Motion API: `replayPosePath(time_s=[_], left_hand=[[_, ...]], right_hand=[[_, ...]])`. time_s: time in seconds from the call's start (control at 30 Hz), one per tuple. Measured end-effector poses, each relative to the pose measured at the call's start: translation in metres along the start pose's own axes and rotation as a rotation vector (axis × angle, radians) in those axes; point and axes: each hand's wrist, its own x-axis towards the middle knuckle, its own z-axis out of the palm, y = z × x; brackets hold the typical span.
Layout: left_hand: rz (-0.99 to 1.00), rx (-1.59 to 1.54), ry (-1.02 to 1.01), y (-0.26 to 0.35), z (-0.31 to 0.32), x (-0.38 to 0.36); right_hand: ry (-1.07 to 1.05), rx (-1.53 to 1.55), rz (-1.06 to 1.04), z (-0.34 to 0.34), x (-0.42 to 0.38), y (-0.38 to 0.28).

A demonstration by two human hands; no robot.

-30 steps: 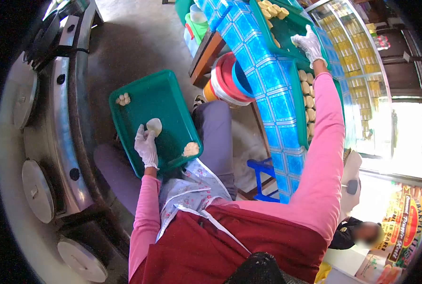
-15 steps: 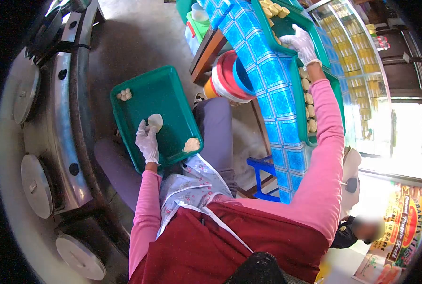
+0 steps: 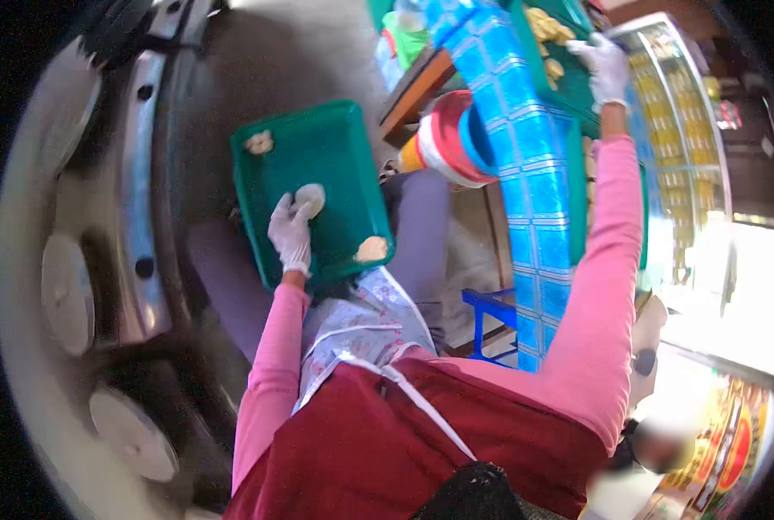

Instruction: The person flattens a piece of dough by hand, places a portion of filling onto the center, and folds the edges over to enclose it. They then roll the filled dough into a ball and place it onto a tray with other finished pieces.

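Note:
My left hand (image 3: pixel 290 230), in a thin white glove, pinches a flat pale round of dough (image 3: pixel 311 199) by its edge. It is held over a green tray (image 3: pixel 343 156) resting on my lap. Small pale dough balls (image 3: pixel 259 142) sit in that tray's far left corner, and a larger lump of dough (image 3: pixel 372 250) lies in its near right corner. My gloved right hand (image 3: pixel 602 68) is over another green tray (image 3: pixel 578 91) on the table, beside yellowish pieces (image 3: pixel 550 26). Its fingers look bent together; blur hides whatever is between them.
A blue checked cloth (image 3: pixel 534 191) covers the table at my right. A nearer green tray (image 3: pixel 578 199) there is partly hidden by my arm. Buckets (image 3: pixel 447 143) and a blue stool (image 3: pixel 486 308) stand beside the table. Metal equipment with round lids (image 3: pixel 68 295) lines the left.
The view has shifted, moving the scene slightly right. My right hand has moved farther up along the table tray, near the yellowish pieces. My left hand still holds the dough round.

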Motion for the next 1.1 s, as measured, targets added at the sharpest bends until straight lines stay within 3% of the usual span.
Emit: replayPosePath(time_s=[0.03, 0.1, 0.2, 0.23, 0.33, 0.37, 0.5, 0.63, 0.67, 0.77, 0.8, 0.9, 1.03, 1.1], left_hand=[[0.011, 0.0, 0.014, -0.006, -0.002, 0.003], [-0.09, -0.188, 0.054, 0.004, 0.001, -0.001], [-0.137, -0.162, 0.123, -0.01, 0.001, 0.001], [-0.124, -0.136, 0.157, -0.017, -0.001, 0.003], [-0.083, -0.164, 0.16, -0.032, -0.001, 0.004], [-0.092, -0.185, 0.164, -0.03, 0.0, 0.007], [-0.123, -0.148, 0.105, -0.024, -0.007, 0.01], [-0.149, -0.183, 0.059, -0.009, -0.009, 0.001], [-0.145, -0.16, 0.069, -0.008, -0.009, 0.0], [-0.125, -0.041, 0.118, -0.002, -0.012, 0.0], [-0.118, 0.01, 0.132, -0.001, -0.012, -0.001], [-0.185, -0.203, 0.162, -0.018, -0.004, 0.005], [-0.469, -0.476, 0.143, 0.004, -0.004, 0.013], [-0.575, -0.521, 0.128, 0.014, -0.004, 0.019]], right_hand=[[-0.147, 0.137, 0.05, -0.009, 0.011, -0.011], [-0.073, 0.728, -0.008, 0.012, 0.009, -0.038], [-0.556, 1.0, -0.296, -0.016, -0.073, -0.188], [-0.568, 0.844, -0.58, 0.014, -0.117, -0.235], [-0.721, 0.693, -0.716, 0.12, -0.194, -0.285], [-0.779, 0.704, -0.631, 0.146, -0.225, -0.302], [-0.667, 0.592, -0.545, 0.235, -0.32, -0.322], [-0.384, 0.382, -0.686, 0.258, -0.344, -0.323], [-0.455, 0.384, -0.642, 0.256, -0.343, -0.322], [-0.526, 0.874, -0.171, 0.254, -0.346, -0.31], [-0.485, 0.815, -0.069, 0.257, -0.348, -0.309], [-0.652, 0.69, -0.023, 0.249, -0.351, -0.316], [-0.681, 0.841, 0.005, 0.266, -0.359, -0.318], [-0.68, 0.799, -0.166, 0.263, -0.356, -0.314]])
